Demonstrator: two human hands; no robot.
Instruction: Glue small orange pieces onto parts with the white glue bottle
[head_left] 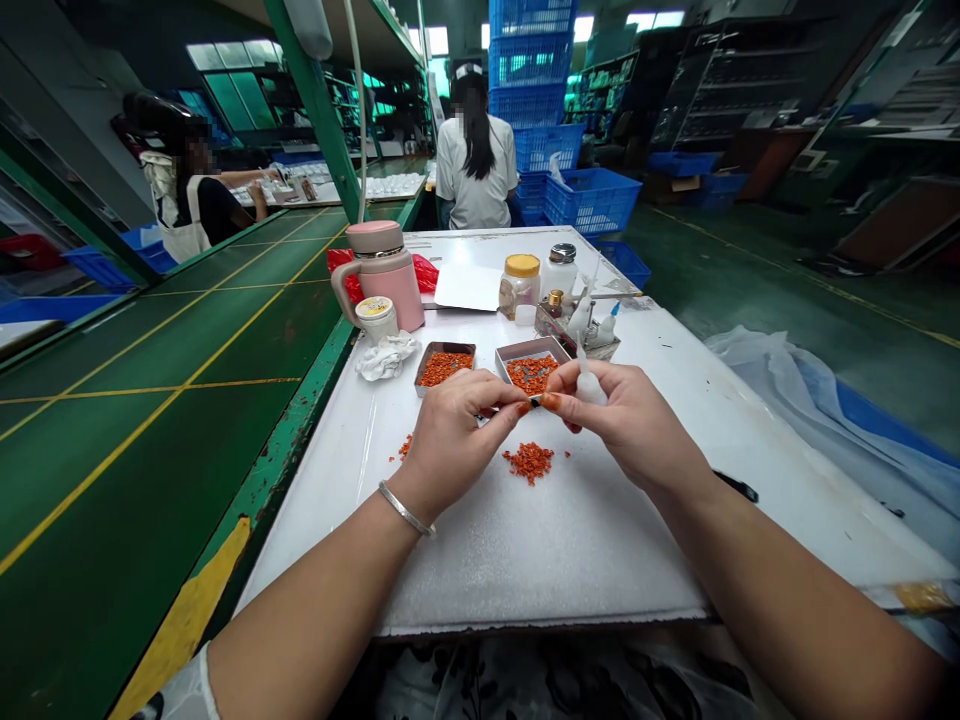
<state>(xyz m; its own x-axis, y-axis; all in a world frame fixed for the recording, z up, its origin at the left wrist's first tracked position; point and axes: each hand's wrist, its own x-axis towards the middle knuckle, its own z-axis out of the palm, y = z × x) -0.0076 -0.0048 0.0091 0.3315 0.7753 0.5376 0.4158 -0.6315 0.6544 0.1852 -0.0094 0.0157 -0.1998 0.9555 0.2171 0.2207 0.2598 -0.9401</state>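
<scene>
Both my hands meet above the white tabletop, fingertips pinched around a tiny dark piece (535,402). My left hand (454,435), with a silver bangle at the wrist, is closed on the piece's left side. My right hand (634,415) is closed at the other side, and it also holds a small white squeeze bottle (590,387) with its thin nozzle pointing up. Orange stains show on the fingertips. Below them lies a pile of small orange pieces (530,462). Just beyond stand a left metal tray (453,348) and a right metal tray (525,349), both holding orange pieces.
A pink thermos jug (394,280), a white tub (377,318) and crumpled tissue (386,357) stand back left. A yellow-lidded jar (520,285) and a holder with bottles (600,345) are back right. A green conveyor (172,400) runs along the left. Two people sit farther off.
</scene>
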